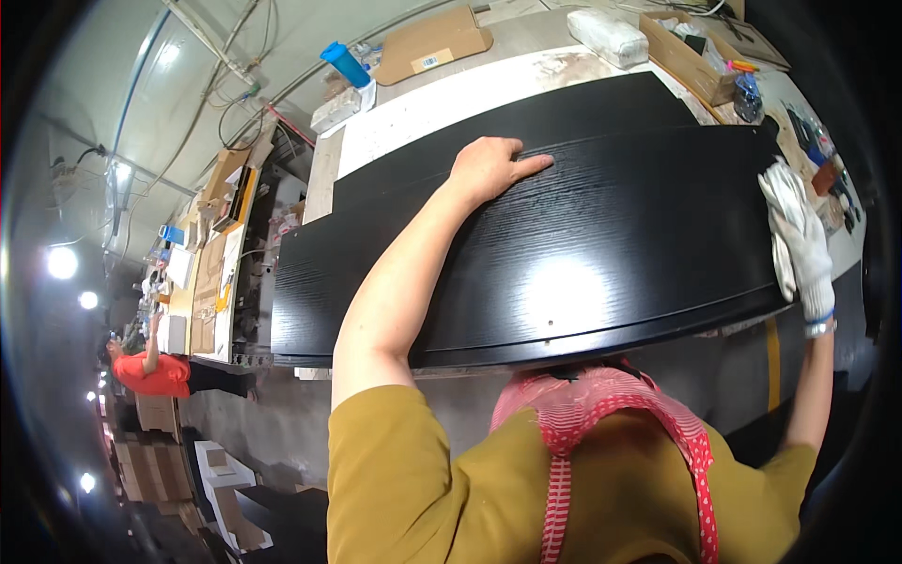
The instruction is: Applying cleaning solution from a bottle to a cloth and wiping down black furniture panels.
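Note:
A long black wood-grain panel lies across the bench in front of me, with small holes near its front edge. Behind it, partly covered by it, is another black panel. My left hand, bare, reaches over the top panel and grips its far edge; the thumb side points right and some fingers are hidden. My right hand, in a white knit glove, holds the panel's right end, its fingers lying along that edge.
Toward the back of the bench stand a blue bottle, flat cardboard, a white wrapped block and a cardboard box. Small tools lie at far right. A person in red works at a left-hand bench.

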Tool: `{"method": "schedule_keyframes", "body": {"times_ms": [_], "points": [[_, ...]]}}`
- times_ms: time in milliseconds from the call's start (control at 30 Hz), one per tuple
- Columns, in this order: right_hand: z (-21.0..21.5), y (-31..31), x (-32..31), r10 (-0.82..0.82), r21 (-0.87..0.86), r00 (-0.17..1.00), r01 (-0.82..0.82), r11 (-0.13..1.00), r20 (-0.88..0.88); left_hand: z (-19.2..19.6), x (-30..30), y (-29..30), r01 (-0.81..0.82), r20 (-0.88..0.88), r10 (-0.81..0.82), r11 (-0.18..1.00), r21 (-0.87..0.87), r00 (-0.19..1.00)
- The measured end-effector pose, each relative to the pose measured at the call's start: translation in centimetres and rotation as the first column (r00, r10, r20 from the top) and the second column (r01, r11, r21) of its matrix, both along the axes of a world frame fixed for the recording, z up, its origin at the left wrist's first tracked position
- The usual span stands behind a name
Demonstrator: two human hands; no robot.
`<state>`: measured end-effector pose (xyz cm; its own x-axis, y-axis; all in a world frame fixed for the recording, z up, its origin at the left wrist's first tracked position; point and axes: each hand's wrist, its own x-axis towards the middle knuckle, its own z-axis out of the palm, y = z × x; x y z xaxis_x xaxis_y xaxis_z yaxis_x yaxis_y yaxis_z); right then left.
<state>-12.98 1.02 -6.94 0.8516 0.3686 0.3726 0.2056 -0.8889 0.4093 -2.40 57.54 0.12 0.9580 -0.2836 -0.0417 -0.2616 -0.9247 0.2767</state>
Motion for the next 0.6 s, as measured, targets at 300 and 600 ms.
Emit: {"method": "schedule_keyframes", "body": {"times_ms": [300,600], "points": [[-0.6,-2.9,-0.4,0.032,0.447,0.999,-0.044,0.894,0.034,-1.2,3.5,0.6,-0.050,0.061,0.053,0.998,-0.045,0.997],[3.1,-1.1,1.3,-0.071,0.727,0.984,-0.071,0.683,0.163,13.8,-5.1,-2.2,0.019,0.882,-0.151,0.987,0.159,0.447]]}}
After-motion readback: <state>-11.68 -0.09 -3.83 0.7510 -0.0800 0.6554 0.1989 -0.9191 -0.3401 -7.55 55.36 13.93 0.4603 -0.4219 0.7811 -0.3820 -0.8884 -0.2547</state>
